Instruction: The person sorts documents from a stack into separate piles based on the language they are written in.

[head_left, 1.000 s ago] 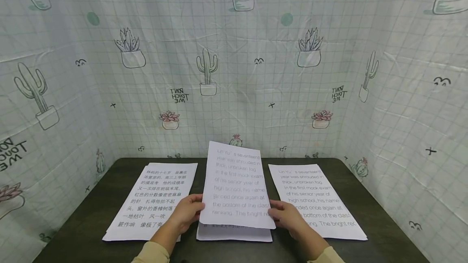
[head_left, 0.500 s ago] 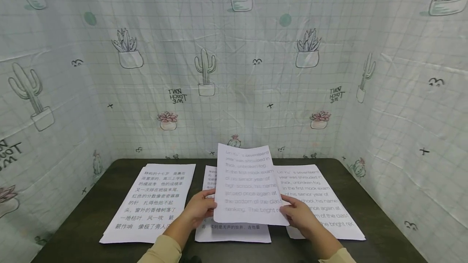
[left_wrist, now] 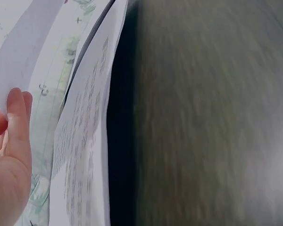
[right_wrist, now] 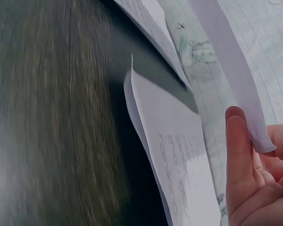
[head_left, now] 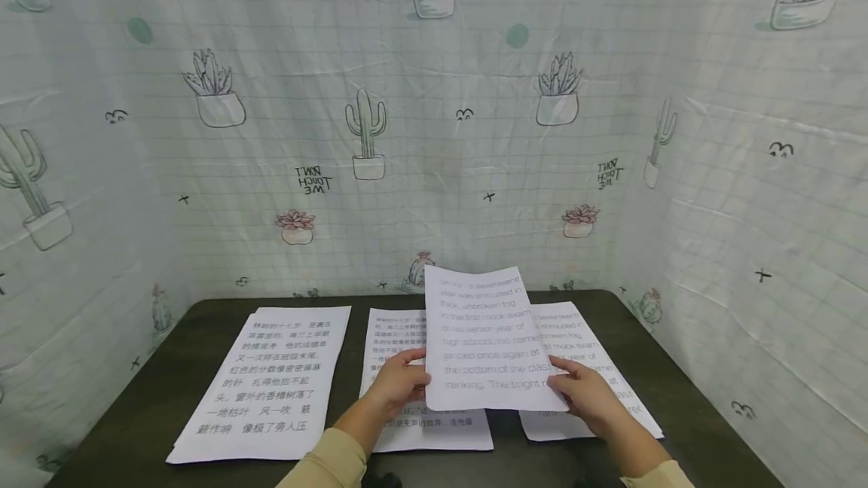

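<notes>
Between both hands a sheet of paper [head_left: 484, 345] with large English print is held up, tilted toward the camera. The left hand [head_left: 396, 386] pinches its left edge between thumb and fingers. Its lower right edge is pinched by the right hand [head_left: 590, 394]. Behind and below the sheet, a middle paper stack [head_left: 441, 439] with Chinese print lies on the table, partly hidden. The right paper stack [head_left: 627, 405], English print on top, is also partly covered by the raised sheet. In the right wrist view the sheet's edge [right_wrist: 247, 103] runs between thumb and fingers.
A left paper stack [head_left: 271, 375] with larger Chinese print lies on the dark table [head_left: 156, 375], its lower sheets slightly askew. A cloth backdrop [head_left: 420, 134] with cactus drawings hangs behind the table and along both sides.
Both hands have carried the sheet rightward, from over the middle stack to partly over the right stack. More of the middle stack shows. The camera view has shifted slightly right.
</notes>
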A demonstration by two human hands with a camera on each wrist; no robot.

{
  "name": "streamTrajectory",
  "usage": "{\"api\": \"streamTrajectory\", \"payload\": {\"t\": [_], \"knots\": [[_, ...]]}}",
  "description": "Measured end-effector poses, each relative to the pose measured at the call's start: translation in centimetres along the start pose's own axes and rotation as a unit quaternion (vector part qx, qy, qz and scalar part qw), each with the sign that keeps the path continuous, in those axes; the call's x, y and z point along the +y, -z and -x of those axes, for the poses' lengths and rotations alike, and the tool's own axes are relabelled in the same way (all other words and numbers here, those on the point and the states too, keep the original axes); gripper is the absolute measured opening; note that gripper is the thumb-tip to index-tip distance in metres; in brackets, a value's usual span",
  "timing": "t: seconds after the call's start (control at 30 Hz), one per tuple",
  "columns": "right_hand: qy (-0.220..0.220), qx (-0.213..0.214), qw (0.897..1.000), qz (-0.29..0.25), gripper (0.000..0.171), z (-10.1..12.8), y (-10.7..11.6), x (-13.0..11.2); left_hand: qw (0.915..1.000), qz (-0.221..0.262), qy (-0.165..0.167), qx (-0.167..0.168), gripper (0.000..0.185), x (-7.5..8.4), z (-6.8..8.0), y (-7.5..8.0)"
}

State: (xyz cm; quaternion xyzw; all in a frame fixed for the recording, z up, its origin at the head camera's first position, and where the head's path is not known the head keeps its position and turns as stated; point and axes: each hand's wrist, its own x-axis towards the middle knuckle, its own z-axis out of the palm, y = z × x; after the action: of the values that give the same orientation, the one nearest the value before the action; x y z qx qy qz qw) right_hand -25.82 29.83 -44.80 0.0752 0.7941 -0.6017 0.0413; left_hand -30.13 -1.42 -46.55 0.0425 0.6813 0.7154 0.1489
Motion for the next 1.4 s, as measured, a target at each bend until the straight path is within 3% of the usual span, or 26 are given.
{"api": "streamTrajectory", "payload": {"t": [0.4, 0.7, 1.17, 1.4], "knots": [[-0.014, 0.0, 1.0, 0.011, 0.061, 0.7, 4.2, 0.7, 0.9999, 0.003, 0.01, -0.008, 0.061, -0.1, -1.1, -4.0], [-0.029, 0.024, 0.999, 0.04, 0.06, 1.3, 6.5, 1.5, 0.9998, 0.012, 0.015, -0.002, 0.059, -0.4, -1.2, -7.0], [-0.036, 0.027, 0.999, 0.025, 0.059, 2.0, 9.8, 2.5, 0.9994, 0.029, 0.006, -0.014, 0.057, -0.8, -1.5, -10.7], [-0.056, 0.053, 0.996, 0.044, 0.058, 2.0, 10.9, 2.7, 0.9994, 0.032, 0.014, -0.007, 0.055, -1.1, -1.3, -12.2]]}}
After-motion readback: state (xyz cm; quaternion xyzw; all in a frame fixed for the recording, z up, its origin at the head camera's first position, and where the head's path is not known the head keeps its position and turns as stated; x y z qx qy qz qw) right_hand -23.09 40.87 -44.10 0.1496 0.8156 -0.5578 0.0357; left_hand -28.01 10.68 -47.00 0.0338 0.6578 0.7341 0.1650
